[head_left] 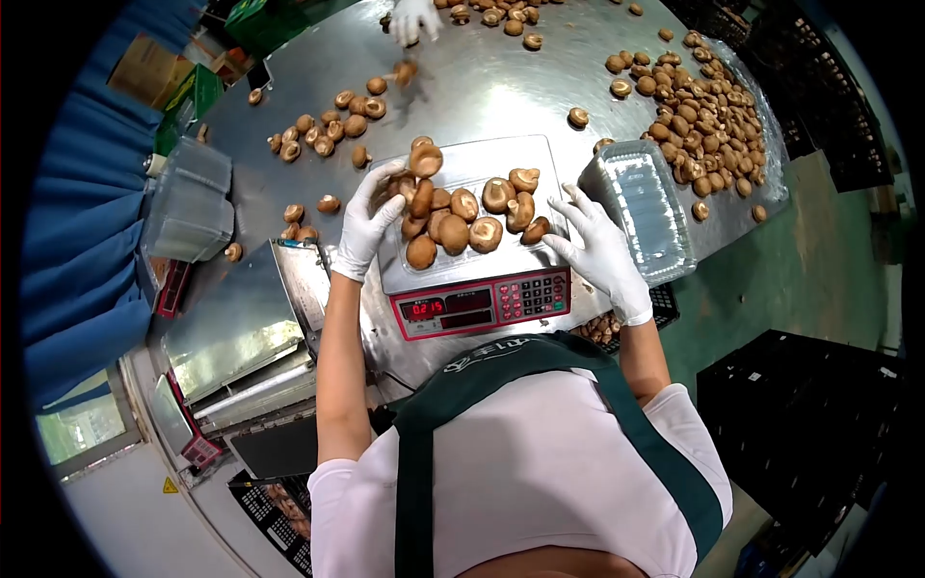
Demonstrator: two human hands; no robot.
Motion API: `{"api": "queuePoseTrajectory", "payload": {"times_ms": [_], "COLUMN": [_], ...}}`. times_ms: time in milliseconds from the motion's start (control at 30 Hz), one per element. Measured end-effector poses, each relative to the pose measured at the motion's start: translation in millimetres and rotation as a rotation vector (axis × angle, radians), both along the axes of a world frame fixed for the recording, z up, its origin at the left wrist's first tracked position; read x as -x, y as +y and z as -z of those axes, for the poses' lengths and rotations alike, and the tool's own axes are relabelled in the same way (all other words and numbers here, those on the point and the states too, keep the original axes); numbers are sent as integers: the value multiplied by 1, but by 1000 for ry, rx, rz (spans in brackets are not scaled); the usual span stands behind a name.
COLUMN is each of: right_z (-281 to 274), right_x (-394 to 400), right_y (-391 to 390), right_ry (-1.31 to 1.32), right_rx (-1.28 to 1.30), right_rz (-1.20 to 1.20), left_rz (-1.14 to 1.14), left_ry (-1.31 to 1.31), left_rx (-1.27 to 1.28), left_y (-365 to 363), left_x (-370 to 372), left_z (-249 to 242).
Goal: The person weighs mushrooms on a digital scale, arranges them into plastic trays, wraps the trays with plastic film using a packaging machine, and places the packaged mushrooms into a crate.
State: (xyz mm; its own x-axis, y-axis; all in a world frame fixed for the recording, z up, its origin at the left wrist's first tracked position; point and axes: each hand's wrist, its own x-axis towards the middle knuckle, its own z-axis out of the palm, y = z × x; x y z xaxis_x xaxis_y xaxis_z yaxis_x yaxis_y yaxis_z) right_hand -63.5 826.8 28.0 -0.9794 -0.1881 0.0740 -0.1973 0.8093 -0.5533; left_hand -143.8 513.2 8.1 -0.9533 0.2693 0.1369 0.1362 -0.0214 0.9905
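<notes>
A digital scale (482, 308) with a red-framed panel stands before me, its display showing red digits. On its metal plate lies a clear plastic tray (461, 258) filled with brown shiitake mushrooms (454, 234). My left hand (370, 223), in a white glove, curls round several mushrooms (422, 197) at the tray's left side, thumb against them. To the right, my gloved right hand (605, 252) is open, fingers spread, with fingertips close to a mushroom (536, 229) at the right end of the group. Nothing is in its palm.
A stack of clear trays (641, 207) stands right of the scale, another tray stack (191, 202) at the left. A large mushroom pile (708, 125) covers the table's right side. Loose mushrooms (328, 128) lie at left. Another person's gloved hand (415, 19) reaches in from the far side.
</notes>
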Motion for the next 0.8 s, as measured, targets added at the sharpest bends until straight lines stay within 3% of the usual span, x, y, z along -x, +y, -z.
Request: {"api": "queuePoseTrajectory", "payload": {"times_ms": [167, 300, 433, 667, 767, 800], "right_z": [-6, -11, -11, -5, -6, -14], "right_x": [8, 13, 13, 13, 16, 16], "right_y": [-9, -13, -13, -13, -22, -29], "right_ry": [1, -3, -50, 12, 112, -37], "right_rx": [46, 48, 59, 59, 332, 447], "right_rz": [-26, -32, -32, -25, -86, -109], "left_rz": [38, -115, -206, -378, -301, -274], "left_ry": [47, 94, -113, -66, 39, 77], "left_rx": [360, 260, 1, -76, -66, -29], "left_y": [-2, -4, -7, -15, 8, 19], "left_x": [5, 13, 11, 5, -13, -21], "left_z": [-7, 10, 10, -3, -39, -51]}}
